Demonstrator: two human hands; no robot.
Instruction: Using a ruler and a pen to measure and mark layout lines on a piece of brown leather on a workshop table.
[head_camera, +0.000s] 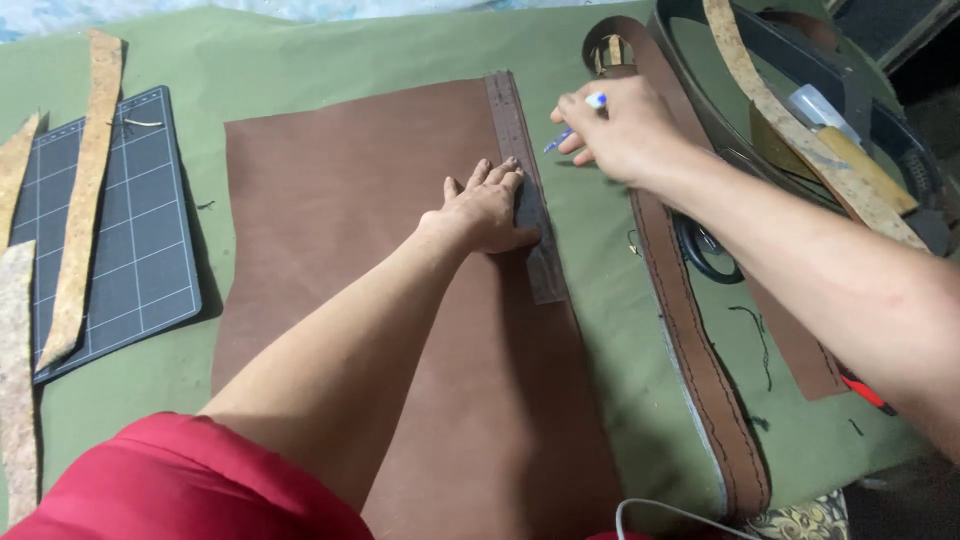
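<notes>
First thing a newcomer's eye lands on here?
The big brown leather sheet spread over the green table cover, mid-frame. On its right edge the left hand presses a metal ruler flat, while the right hand holds a blue pen beside the ruler's far end. A dark cutting mat lies at left.

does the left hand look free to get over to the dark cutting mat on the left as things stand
Probably not without letting go: the left hand is pressed flat on the metal ruler over the brown leather sheet. The way to the cutting mat looks open, apart from the cork strip lying on the mat.
</notes>
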